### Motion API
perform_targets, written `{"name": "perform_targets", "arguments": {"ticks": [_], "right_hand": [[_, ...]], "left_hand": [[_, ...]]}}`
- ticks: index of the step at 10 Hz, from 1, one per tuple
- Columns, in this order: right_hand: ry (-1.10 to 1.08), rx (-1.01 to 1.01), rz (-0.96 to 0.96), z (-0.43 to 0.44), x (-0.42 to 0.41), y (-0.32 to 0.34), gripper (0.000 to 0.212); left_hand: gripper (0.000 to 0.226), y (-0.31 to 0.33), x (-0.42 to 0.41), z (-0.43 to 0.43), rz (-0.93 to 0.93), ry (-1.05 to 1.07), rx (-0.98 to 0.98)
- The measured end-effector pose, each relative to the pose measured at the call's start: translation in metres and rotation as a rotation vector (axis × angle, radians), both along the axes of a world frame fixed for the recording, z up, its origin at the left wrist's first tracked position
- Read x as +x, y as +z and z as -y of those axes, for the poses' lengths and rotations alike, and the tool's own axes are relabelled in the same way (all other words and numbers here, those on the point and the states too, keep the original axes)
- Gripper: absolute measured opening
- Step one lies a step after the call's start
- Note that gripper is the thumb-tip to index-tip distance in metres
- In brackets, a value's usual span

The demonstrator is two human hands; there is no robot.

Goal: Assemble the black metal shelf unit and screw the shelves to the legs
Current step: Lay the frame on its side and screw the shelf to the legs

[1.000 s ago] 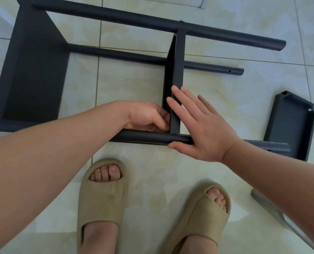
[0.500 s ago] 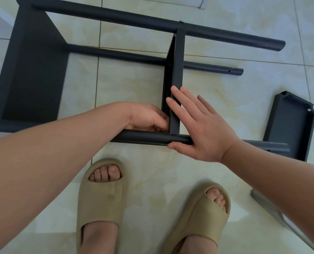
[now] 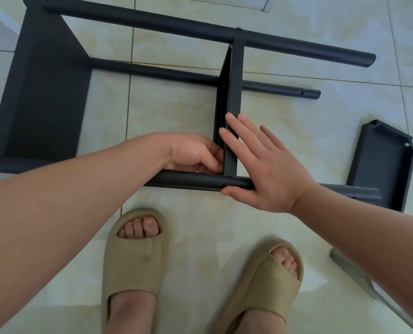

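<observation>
Bracing the middle shelf (image 3: 234, 80) at its joint with the near leg (image 3: 196, 180)

The shelf unit lies on its side on the tiled floor (image 3: 176, 112), in front of the person's sandals (image 3: 133, 261). The right hand (image 3: 268, 169) is flat, its fingers straight against the middle shelf's edge and its thumb along the near leg. The left hand (image 3: 193, 153) is curled in the inside corner of that joint. Whether its fingers pinch a screw cannot be told, as the fingertips are hidden there.

Risks, as judged:
- If the shelf's hole sits off the leg's hole, a screw may go in crooked or bind.
- The legs are round tubes on glossy tile, so the frame could roll or slide if the flat hand eases off.
- A small screw dropped here could skitter away across the smooth floor.

Materials: matte black painted metal throughout. The legs are tubular, and a further leg shows a bare screw hole (image 3: 302, 93). The shelves are shallow folded trays with notched corners. A loose shelf (image 3: 383, 165) leans near the leg's right end, not yet fitted.
</observation>
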State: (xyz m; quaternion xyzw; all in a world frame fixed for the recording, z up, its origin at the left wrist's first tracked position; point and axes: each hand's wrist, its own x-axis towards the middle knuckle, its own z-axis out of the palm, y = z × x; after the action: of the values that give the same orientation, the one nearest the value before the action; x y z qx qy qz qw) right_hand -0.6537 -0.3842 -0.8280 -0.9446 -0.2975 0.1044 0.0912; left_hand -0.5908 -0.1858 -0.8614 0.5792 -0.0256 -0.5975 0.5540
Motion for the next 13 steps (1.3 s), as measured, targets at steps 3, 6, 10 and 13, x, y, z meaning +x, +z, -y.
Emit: {"name": "perform_targets", "arguments": {"ticks": [3,6,10,13], "right_hand": [[0.001,0.0,0.005,0.0006,0.0004,-0.0005,0.094],[0.004,0.014,0.02,0.0006,-0.0002,-0.002,0.094],[0.004,0.011,0.012,0.0004,0.0003,-0.0012,0.094],[0.002,0.005,0.011,0.0003,-0.0001,-0.0014,0.094]], "left_hand": [[0.026,-0.0027,0.0007,0.0013,-0.057,0.034,0.017],[0.014,-0.0057,0.0015,0.0005,-0.01,-0.062,0.075],[0.026,-0.0062,0.0018,-0.0005,-0.041,0.016,-0.003],[0.027,-0.0005,0.001,-0.0005,0.001,-0.014,-0.014]]}}
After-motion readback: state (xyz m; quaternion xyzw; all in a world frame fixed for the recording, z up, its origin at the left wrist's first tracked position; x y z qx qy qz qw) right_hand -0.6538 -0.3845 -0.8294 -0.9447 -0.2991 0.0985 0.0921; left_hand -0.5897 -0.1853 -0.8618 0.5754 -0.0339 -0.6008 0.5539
